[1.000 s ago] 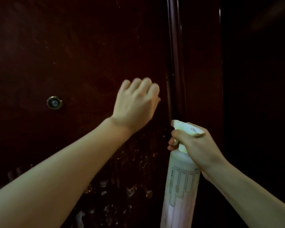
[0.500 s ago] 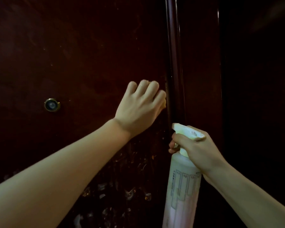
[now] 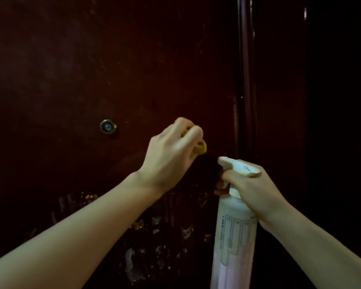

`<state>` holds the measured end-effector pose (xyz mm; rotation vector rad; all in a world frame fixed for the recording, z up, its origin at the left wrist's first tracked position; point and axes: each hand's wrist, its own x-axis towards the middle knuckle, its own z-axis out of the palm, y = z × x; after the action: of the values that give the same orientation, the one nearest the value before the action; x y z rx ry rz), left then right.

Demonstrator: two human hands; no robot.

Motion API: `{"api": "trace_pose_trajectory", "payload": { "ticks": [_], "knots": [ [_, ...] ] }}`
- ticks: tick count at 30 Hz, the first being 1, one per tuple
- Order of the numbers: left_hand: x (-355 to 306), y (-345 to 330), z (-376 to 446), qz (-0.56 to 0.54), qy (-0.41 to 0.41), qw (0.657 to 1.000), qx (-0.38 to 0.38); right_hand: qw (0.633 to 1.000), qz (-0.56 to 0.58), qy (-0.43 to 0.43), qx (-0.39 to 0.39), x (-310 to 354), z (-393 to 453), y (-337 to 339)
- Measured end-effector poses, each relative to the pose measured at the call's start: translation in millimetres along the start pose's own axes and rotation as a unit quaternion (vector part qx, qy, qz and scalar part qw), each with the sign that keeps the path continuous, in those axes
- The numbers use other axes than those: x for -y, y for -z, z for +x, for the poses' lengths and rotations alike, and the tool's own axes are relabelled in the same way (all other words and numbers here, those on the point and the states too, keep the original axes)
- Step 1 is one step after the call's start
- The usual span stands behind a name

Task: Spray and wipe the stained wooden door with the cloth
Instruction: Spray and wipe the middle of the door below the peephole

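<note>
The dark red-brown wooden door point(image 3: 113, 59) fills the view, with pale smears and residue low down. My left hand point(image 3: 171, 155) is closed around a small yellow cloth point(image 3: 200, 148) and presses it against the door, just left of the door's edge. Most of the cloth is hidden inside my fist. My right hand point(image 3: 250, 188) grips the neck of a white spray bottle point(image 3: 233, 236), a finger over the trigger and the nozzle toward the door, just below and right of the cloth.
A brass peephole point(image 3: 108, 126) sits in the door to the left of my left hand. A glossy vertical door frame moulding point(image 3: 246, 69) runs down the right of the panel. Beyond it the wall is dark.
My left hand has slid down the door and turned, so the yellow cloth now shows under its fingers. The peephole and bottle sit in a slightly shifted place as my head moved.
</note>
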<state>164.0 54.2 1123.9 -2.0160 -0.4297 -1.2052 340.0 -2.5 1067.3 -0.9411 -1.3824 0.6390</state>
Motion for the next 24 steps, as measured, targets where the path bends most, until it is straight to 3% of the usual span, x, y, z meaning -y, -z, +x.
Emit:
{"api": "trace_pose_trajectory", "payload": {
  "ticks": [2, 6, 10, 15, 24],
  "knots": [
    [2.0, 14.2, -5.5, -0.037, 0.068, 0.997, -0.009, 1.0, 0.005, 0.008, 0.019, 0.1, 0.6, -13.2],
    [6.8, 39.0, -26.6, -0.015, 0.145, 0.988, 0.052, 0.998, 0.024, 0.01, 0.055, 0.6, -1.1, -45.2],
    [19.3, 61.9, -60.6, 0.025, 0.184, 0.978, 0.093, 0.994, 0.044, 0.011, 0.101, 2.4, -5.2, -78.0],
    [30.4, 91.6, -99.6, 0.108, 0.201, 0.97, 0.087, 0.988, 0.051, 0.018, 0.143, 6.8, -13.9, -121.7],
    [62.2, 143.0, -167.7, 0.2, 0.35, 0.899, 0.172, 0.976, 0.063, -0.009, 0.21, -1.1, -28.9, -202.7]
  ]
}}
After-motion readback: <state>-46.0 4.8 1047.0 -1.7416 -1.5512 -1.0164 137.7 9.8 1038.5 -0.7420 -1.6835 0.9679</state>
